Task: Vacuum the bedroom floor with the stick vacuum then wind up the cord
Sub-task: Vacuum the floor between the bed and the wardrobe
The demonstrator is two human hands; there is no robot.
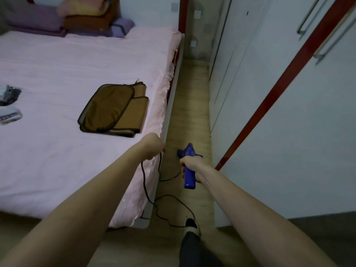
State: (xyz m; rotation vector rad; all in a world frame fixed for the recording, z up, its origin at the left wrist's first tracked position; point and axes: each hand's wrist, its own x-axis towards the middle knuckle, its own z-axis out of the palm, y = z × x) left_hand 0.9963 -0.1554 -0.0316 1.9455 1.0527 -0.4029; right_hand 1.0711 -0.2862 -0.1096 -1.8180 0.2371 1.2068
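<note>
Head view, right hand point(189, 163) gripping vacuum point(189, 170); left hand point(154, 146) holding cord point(154, 203)

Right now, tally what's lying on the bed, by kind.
Pillows and cushions stacked at the head: 4
Folded brown mat: 1
Small items at the left edge, too cropped to identify: 2
Total: 7
The left hand, holding the cord, hangs over the bed edge and is not counted.

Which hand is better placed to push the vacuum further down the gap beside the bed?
The right hand: it already grips the blue vacuum handle, aimed along the floor strip. The left hand is closed on the black cord, holding it up near the bed edge.
</note>
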